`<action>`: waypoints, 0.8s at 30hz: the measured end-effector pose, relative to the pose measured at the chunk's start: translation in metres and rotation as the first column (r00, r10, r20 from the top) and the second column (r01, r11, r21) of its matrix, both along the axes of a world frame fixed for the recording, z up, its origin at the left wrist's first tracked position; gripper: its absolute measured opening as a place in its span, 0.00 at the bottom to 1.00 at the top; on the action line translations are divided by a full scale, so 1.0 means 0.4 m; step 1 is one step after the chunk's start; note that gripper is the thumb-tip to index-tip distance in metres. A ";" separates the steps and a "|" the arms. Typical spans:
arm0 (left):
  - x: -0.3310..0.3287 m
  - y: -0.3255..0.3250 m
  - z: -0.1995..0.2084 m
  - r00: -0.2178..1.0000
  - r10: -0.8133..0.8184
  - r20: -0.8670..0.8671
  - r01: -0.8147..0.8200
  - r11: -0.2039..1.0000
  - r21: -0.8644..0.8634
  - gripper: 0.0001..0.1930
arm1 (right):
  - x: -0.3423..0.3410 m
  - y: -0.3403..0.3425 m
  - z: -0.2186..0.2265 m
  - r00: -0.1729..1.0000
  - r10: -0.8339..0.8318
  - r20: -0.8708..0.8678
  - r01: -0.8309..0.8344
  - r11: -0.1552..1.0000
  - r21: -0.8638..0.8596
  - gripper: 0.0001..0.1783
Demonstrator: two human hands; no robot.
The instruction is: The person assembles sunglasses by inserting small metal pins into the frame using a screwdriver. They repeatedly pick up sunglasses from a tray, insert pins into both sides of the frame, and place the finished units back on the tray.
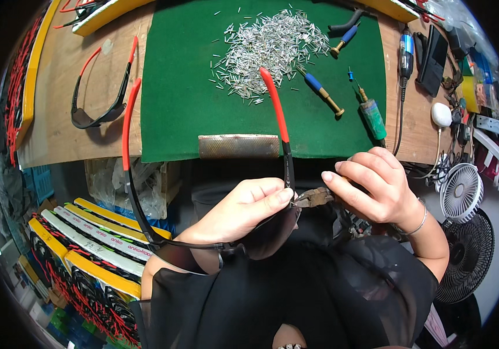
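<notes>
A pair of dark sunglasses [270, 235] with black arms and red tips is held above my lap, lenses toward me. My left hand [255, 203] grips it near the right hinge, thumb and fingers closed on the frame. In my right hand [371, 183] is a pair of pliers [314, 198], fingers wrapped round the handles. The jaws of the pliers meet the sunglasses at the hinge, close to my left thumb; whether they clamp a small part there I cannot make out. Most of the handles are hidden by my fingers.
A green mat [180, 99] bears a heap of small metal pins [267, 49], two blue-handled screwdrivers [322, 93] and a green-handled tool [373, 119]. Other sunglasses [101, 113] lie at left. Yellow and white trays [104, 232] of frames stand lower left. A white fan [462, 192] is at right.
</notes>
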State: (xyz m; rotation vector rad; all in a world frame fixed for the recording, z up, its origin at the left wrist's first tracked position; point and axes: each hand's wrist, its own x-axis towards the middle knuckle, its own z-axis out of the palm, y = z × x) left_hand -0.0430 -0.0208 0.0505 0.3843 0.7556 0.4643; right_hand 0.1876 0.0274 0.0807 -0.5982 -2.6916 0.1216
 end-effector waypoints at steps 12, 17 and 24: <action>0.008 -0.001 -0.001 0.995 0.042 0.090 -0.037 0.998 -0.057 0.13 | -0.002 -0.027 -0.026 0.990 -0.080 -0.118 0.042 0.955 -0.295 0.19; 0.011 -0.013 -0.027 0.983 0.115 0.141 -0.101 0.990 -0.104 0.08 | -0.001 -0.033 -0.031 0.985 -0.091 -0.147 0.024 0.914 -0.406 0.20; 0.025 -0.015 -0.047 0.982 0.180 0.060 -0.180 0.984 0.004 0.10 | -0.001 -0.027 -0.031 0.987 -0.120 -0.109 0.066 0.912 -0.406 0.20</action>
